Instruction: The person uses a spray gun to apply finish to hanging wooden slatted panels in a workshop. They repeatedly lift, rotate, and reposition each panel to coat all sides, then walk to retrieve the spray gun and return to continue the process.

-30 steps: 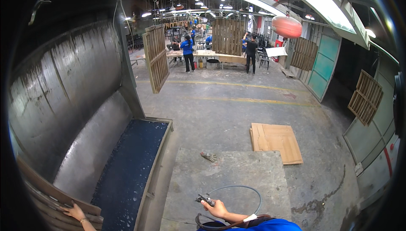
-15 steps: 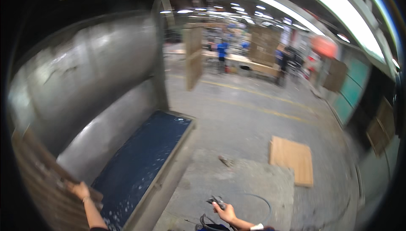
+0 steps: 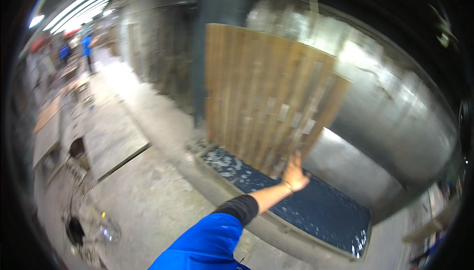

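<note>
My left hand, a thin band at its wrist, reaches out with stretched fingers to the lower right edge of a brown wooden slatted panel. The fingers seem to touch that edge, not wrap round it; blur leaves the contact unsure. Upright and a little tilted, the panel is above a long trough of dark blue liquid. What holds the panel up does not show. Pale marks dot several of its slats. My right hand is out of view.
Behind the panel curves a shiny metal wall. A dark post rises at the panel's left. On the floor at lower left lie a clear bottle with a yellow cap and a black object. A person in blue stands far left.
The view has swung left, so the panel and trough now fill the middle. My left hand's fingers look more stretched. My right hand, which held a small dark hand tool, has left the picture.
</note>
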A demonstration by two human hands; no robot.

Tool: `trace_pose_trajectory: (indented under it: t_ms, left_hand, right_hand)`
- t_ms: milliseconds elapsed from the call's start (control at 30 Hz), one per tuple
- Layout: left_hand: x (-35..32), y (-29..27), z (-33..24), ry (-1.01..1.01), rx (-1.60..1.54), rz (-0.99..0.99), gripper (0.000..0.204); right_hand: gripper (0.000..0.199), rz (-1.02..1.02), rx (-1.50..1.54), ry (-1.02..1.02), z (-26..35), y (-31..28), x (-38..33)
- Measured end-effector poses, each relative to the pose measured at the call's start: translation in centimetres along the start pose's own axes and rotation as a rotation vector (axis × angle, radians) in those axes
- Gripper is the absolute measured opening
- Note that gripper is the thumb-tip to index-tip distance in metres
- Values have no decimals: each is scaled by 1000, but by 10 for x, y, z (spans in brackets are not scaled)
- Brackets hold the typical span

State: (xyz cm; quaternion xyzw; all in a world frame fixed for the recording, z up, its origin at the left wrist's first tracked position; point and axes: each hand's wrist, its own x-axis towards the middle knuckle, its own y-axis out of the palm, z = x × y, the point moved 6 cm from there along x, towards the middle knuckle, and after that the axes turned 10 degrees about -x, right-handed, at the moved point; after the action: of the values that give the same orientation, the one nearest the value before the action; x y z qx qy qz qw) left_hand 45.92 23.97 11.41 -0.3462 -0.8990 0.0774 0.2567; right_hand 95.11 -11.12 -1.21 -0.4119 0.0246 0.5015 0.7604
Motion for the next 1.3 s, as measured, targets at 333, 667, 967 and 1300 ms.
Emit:
trace_pose_trajectory:
  t_ms: [333,667,967,1300]
  left_hand:
    - [-14,-118,95,-340,34,34,113]
    - [-38,-198,127,-456,153,-73,103]
    - [-57,-254,143,-488,147,-175,82]
    - [52,-305,137,-244,133,-205,71]
  right_hand:
    - [47,144,-198,-199,81,38,8]
    - [59,257,-323,-176,92,75,46]
    - [55,267,-294,-317,98,84,55]
    - [36,289,-165,-367,141,125,39]
